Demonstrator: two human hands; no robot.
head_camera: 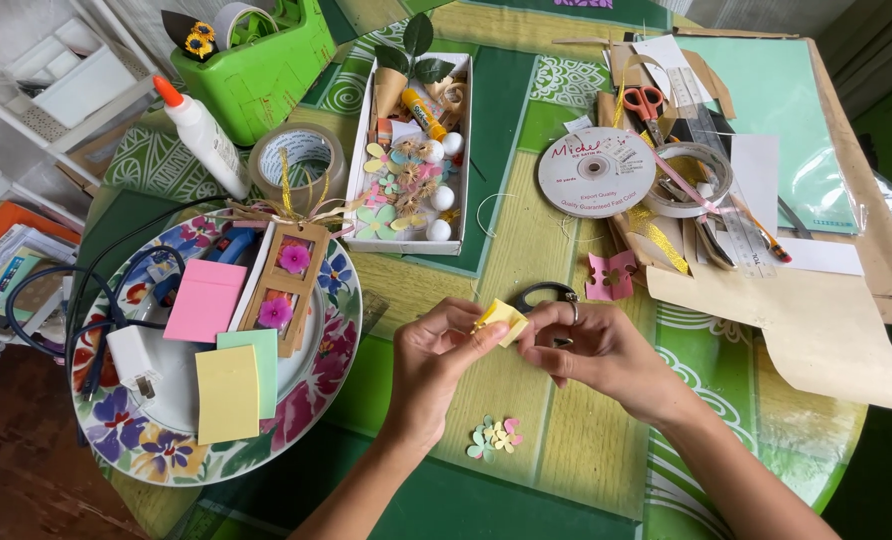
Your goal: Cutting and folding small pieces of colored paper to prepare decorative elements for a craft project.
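Note:
My left hand [434, 362] and my right hand [588, 352] meet over the middle of the table. Both pinch a small folded piece of yellow paper [504, 318] between their fingertips. A pair of black-handled scissors [548, 297] lies just behind my right hand, partly hidden by it. Below my hands, several small paper flower cut-outs [495, 437] in pink, yellow and green lie on the yellow-green table mat.
A flowered plate [326, 352] at left carries sticky-note pads, a cardboard frame with pink flowers and a glue gun. Behind stand a white box [458, 160] of craft bits, a glue bottle [202, 135], tape roll [296, 160], ribbon spool [596, 172], red scissors, rulers and brown paper [816, 330].

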